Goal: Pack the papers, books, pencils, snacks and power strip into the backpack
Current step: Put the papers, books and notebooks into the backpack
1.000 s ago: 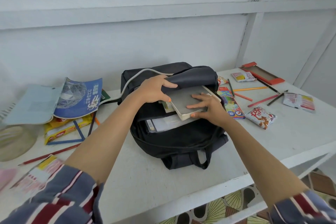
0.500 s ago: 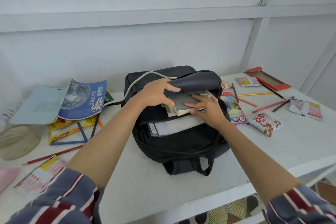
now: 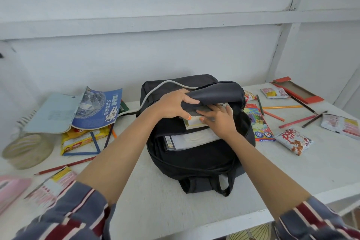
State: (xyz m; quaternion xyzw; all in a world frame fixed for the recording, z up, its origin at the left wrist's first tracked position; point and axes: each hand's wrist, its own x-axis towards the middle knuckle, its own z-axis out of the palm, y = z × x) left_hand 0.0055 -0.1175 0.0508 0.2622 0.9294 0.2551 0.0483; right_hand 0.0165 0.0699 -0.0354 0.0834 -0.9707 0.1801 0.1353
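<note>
PACKING UP: A person loads a black backpack (image 3: 204, 163) that lies open at the middle of a white worktop (image 3: 155, 206). The left hand (image 3: 173, 106) grips the flap (image 3: 218, 91), fingers (image 3: 191, 101) curled round its edge, lifting it, it seems, to hold the mouth clear. The right hand (image 3: 220, 122) lays its fingers flat on a thick book (image 3: 194, 124), thumb at the near edge, apparently to push it in under the flap. The book sits partly inside, on top of papers (image 3: 191, 140) already in the bag. A white cord (image 3: 165, 82), likely the power strip's, runs over the far left of the backpack; the strip itself cannot be seen. Much looks left to pack: to the left lie a blue book (image 3: 97, 109), a yellow snack (image 3: 81, 140) and a red pencil (image 3: 64, 166), near a jar (image 3: 27, 148). To the right are a pencil box (image 3: 259, 122) just beside the bag, loose pencils (image 3: 297, 122), a snack packet (image 3: 294, 140) and, at the far right, a red tray (image 3: 296, 89). A pale panelled wall (image 3: 175, 54) backs the worktop
</note>
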